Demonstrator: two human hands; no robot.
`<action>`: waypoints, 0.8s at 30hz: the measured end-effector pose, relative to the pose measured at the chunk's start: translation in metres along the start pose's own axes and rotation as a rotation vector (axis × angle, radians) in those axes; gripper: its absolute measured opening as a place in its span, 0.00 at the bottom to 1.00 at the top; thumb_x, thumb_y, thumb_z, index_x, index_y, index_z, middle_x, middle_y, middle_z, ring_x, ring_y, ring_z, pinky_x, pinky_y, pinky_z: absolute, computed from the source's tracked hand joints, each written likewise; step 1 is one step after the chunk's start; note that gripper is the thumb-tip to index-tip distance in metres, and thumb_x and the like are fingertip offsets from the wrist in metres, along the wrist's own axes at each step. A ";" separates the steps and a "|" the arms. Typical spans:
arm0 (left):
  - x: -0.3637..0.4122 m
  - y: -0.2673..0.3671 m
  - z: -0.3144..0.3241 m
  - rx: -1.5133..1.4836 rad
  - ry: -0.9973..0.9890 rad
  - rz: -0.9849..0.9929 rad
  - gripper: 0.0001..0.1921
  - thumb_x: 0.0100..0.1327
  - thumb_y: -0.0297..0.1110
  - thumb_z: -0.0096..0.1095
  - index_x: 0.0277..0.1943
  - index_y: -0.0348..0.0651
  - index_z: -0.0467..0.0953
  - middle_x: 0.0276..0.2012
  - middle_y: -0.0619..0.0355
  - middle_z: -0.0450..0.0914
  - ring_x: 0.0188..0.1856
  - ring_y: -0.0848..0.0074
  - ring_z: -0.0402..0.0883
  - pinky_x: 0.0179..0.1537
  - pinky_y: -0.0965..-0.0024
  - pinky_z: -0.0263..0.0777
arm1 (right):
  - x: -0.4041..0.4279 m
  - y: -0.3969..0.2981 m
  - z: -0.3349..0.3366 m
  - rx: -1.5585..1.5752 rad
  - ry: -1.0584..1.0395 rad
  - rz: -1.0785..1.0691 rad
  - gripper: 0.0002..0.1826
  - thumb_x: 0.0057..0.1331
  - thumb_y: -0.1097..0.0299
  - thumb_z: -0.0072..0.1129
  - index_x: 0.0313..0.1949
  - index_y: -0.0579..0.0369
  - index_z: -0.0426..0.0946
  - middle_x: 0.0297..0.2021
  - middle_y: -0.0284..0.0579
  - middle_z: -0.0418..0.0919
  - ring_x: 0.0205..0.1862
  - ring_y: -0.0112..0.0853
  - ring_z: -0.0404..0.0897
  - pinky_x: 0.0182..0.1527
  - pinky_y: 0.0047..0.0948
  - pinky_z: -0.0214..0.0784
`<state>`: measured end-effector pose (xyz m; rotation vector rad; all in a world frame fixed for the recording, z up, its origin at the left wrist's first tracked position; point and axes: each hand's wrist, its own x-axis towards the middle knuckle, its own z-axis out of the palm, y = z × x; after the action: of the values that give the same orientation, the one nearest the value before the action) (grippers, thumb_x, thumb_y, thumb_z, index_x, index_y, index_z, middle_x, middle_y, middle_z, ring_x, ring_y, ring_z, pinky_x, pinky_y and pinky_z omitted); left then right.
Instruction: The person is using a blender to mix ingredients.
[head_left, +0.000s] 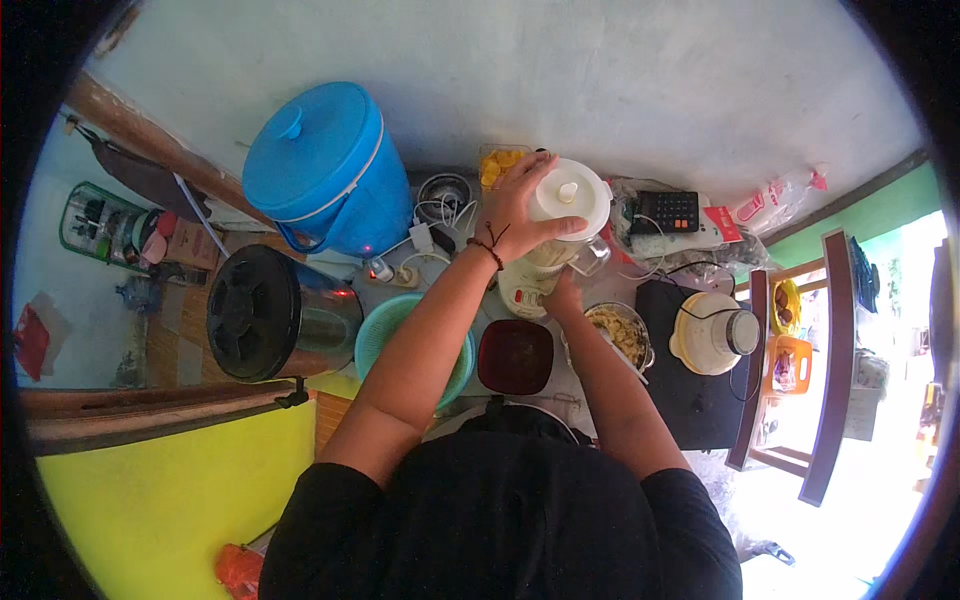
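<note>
A blender with a white lid, a clear jar and a cream base stands before me. My left hand spreads over the near left side of the lid, its thumb lying across the front. Lower down, my right hand grips the right side of the base, partly hiding it, and some of its fingers are out of sight. Red and pale buttons show on the base's front. To its right, a metal pot holds a pale, lumpy mash and a utensil. A dark red square bowl sits nearer me.
At left stand a blue lidded bucket, a black-lidded container and a green basket. Cables and a power strip lie behind. Yellow pieces fill a clear box. A calculator and a cream appliance are at right.
</note>
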<state>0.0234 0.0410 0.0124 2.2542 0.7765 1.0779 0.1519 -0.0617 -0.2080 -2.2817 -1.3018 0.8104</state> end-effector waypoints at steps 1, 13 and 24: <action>-0.001 -0.001 0.000 0.011 0.007 0.004 0.47 0.44 0.60 0.74 0.62 0.35 0.69 0.61 0.42 0.69 0.63 0.55 0.67 0.65 0.57 0.59 | -0.001 -0.002 -0.001 0.014 -0.013 0.001 0.57 0.45 0.64 0.75 0.65 0.58 0.40 0.45 0.64 0.78 0.49 0.56 0.78 0.50 0.46 0.72; 0.000 -0.002 -0.001 -0.026 -0.004 -0.037 0.50 0.41 0.66 0.72 0.62 0.36 0.69 0.63 0.45 0.67 0.65 0.56 0.66 0.65 0.57 0.59 | -0.005 -0.011 -0.011 0.033 -0.065 0.052 0.55 0.46 0.66 0.73 0.66 0.55 0.41 0.48 0.62 0.77 0.52 0.55 0.77 0.52 0.46 0.71; 0.000 0.000 -0.002 0.016 -0.029 -0.049 0.51 0.41 0.67 0.71 0.63 0.37 0.68 0.63 0.45 0.67 0.65 0.55 0.65 0.65 0.57 0.59 | -0.008 -0.016 -0.014 0.012 -0.049 0.045 0.56 0.45 0.66 0.75 0.66 0.55 0.42 0.47 0.65 0.77 0.51 0.56 0.77 0.52 0.47 0.72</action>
<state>0.0214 0.0414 0.0139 2.2471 0.8276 1.0178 0.1478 -0.0614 -0.1860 -2.3030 -1.2677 0.8918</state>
